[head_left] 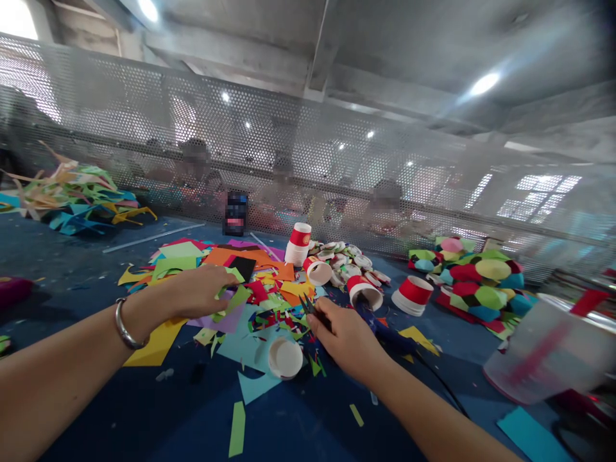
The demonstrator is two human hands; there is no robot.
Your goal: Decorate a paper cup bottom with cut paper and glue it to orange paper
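Observation:
My left hand, wearing a silver bracelet at the wrist, pinches a cut piece of light green paper above the scrap pile. Dark pointed scissors stick out of my right hand, whose fingers are closed round them; the handles are hidden. The tips point up and left, apart from the green paper. Small coloured paper scraps lie between the hands. Just below them a white paper cup stands with its opening up, beside light blue paper.
Red-and-white paper cups stand and lie behind my right hand, with white discs heaped nearby. A dark blue tool trails a cable. Farther right are colourful paper balls and a translucent bucket. Perforated metal screening borders the table's back.

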